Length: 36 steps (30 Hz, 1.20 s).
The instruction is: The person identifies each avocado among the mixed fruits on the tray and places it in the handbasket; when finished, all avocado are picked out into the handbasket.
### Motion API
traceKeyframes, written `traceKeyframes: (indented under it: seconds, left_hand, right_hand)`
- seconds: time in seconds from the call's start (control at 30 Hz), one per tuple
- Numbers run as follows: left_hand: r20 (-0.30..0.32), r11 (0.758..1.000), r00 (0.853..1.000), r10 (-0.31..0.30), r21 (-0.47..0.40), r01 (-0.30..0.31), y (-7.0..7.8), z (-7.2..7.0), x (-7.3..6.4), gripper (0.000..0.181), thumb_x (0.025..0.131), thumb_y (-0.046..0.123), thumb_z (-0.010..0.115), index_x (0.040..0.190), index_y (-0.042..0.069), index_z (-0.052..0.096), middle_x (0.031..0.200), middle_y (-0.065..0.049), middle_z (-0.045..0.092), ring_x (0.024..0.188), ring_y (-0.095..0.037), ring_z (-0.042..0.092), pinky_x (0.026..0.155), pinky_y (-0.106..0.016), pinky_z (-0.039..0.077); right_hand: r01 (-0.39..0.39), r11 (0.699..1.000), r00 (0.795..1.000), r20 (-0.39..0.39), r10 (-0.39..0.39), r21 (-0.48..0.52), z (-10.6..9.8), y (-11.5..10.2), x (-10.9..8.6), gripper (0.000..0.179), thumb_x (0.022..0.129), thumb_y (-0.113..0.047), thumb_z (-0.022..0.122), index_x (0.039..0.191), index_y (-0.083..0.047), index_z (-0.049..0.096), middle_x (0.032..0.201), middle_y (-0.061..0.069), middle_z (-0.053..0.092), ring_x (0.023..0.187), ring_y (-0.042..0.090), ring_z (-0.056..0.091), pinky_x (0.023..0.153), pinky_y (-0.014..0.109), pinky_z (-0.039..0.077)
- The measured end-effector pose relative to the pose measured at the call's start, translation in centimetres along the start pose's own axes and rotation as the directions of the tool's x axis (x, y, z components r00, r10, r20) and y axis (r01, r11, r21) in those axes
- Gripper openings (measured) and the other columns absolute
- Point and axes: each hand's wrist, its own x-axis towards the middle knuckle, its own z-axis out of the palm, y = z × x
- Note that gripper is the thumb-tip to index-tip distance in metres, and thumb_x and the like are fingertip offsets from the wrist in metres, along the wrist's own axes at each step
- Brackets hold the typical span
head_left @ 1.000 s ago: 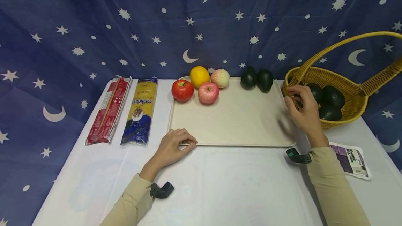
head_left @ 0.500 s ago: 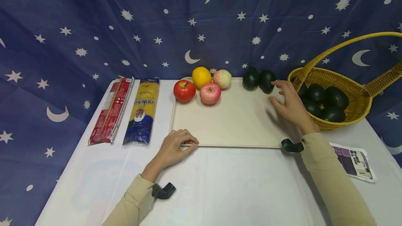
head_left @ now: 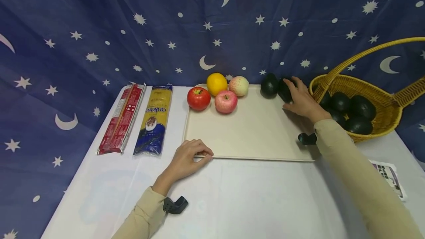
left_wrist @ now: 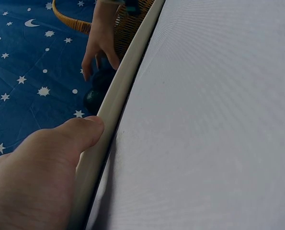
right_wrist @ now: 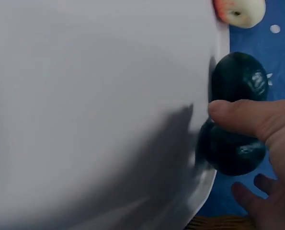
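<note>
My left hand holds the front rim of a cream tray, its thumb along the rim in the left wrist view; the other fingers are hidden there. My right hand reaches around the right-hand one of two dark avocados at the tray's far edge. In the right wrist view the thumb lies over that avocado, while the spread fingertips stand a little off its side. The other avocado sits right beside it.
A red apple, a pink apple, an orange and a peach sit at the tray's back left. Right stands a wicker basket of several avocados. Red and yellow-blue packets lie left, a white-purple packet right.
My right hand has moved left and back from the basket to the right-hand avocado on the tray. My left hand stays at the tray's front rim. The head view has shifted slightly.
</note>
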Motion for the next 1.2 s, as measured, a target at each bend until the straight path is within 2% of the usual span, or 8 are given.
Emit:
traceKeyframes:
  seconds: [0.13,0.23,0.4,0.6,0.83,1.0,1.2]
  left_hand:
    - [0.005,1.000,1.000,0.002,-0.004,-0.002,0.3,0.3,-0.1,0.008,0.085,0.034,0.069,0.092,0.033,0.068,0.086,0.021,0.059,0.081,0.003,0.053,0.072,-0.021,0.035]
    - [0.011,1.000,1.000,0.005,-0.009,-0.005,0.5,0.5,-0.1,0.007,0.085,0.034,0.069,0.092,0.032,0.069,0.086,0.021,0.059,0.081,0.003,0.053,0.072,-0.021,0.035]
    - [0.013,1.000,1.000,0.008,-0.012,-0.008,0.8,0.8,0.0,0.007,0.085,0.033,0.069,0.092,0.032,0.069,0.086,0.021,0.059,0.080,0.004,0.052,0.072,-0.020,0.035]
    - [0.005,1.000,1.000,0.004,-0.012,-0.004,0.9,0.7,0.1,0.007,0.083,0.032,0.071,0.090,0.032,0.069,0.084,0.021,0.059,0.079,0.004,0.052,0.071,-0.020,0.035]
    - [-0.003,1.000,1.000,0.017,0.001,-0.017,0.6,0.6,0.0,0.007,0.084,0.033,0.070,0.091,0.032,0.069,0.085,0.020,0.059,0.079,0.004,0.052,0.071,-0.020,0.035]
    - [-0.009,1.000,1.000,0.018,0.012,-0.018,0.3,0.3,0.0,0.008,0.084,0.033,0.070,0.091,0.032,0.069,0.085,0.020,0.059,0.079,0.004,0.052,0.071,-0.020,0.034]
    - [-0.012,1.000,1.000,0.008,0.020,-0.008,0.2,-0.2,0.0,0.008,0.083,0.033,0.071,0.091,0.031,0.069,0.085,0.021,0.060,0.079,0.004,0.052,0.070,-0.020,0.034]
  right_hand:
    - [-0.044,0.999,0.997,0.061,0.046,-0.032,-0.2,0.3,0.8,0.101,0.082,-0.008,0.070,0.152,-0.014,-0.003,0.154,0.020,-0.020,0.141,0.049,-0.007,0.102,0.069,0.022]
    - [-0.069,0.997,0.991,0.111,0.073,-0.043,-0.4,0.6,1.3,0.103,0.082,-0.006,0.068,0.152,-0.015,-0.006,0.153,0.020,-0.025,0.141,0.050,-0.009,0.101,0.071,0.020]
    - [-0.095,0.993,0.983,0.148,0.104,-0.071,-0.8,1.2,1.7,0.099,0.082,-0.006,0.068,0.152,-0.015,-0.001,0.153,0.026,-0.018,0.134,0.061,0.006,0.100,0.075,0.014]
    - [-0.139,0.984,0.986,0.075,0.147,-0.108,-0.3,1.2,1.8,0.095,0.081,-0.017,0.073,0.151,-0.011,0.010,0.149,0.034,0.005,0.124,0.062,0.023,0.098,0.071,0.024]
    - [-0.168,0.976,0.986,-0.032,0.165,-0.136,-0.1,0.2,1.5,0.099,0.076,-0.026,0.078,0.148,-0.004,0.015,0.138,0.042,0.019,0.112,0.062,0.037,0.094,0.068,0.033]
    - [-0.133,0.985,0.988,-0.088,0.124,-0.107,-0.5,-0.9,0.9,0.097,0.076,-0.032,0.077,0.148,-0.005,0.018,0.134,0.040,0.026,0.107,0.057,0.043,0.092,0.066,0.036]
    - [-0.049,0.997,0.986,-0.165,0.039,-0.054,-0.4,-2.1,0.1,0.093,0.076,-0.035,0.076,0.146,-0.010,0.022,0.133,0.036,0.028,0.107,0.052,0.045,0.092,0.065,0.036]
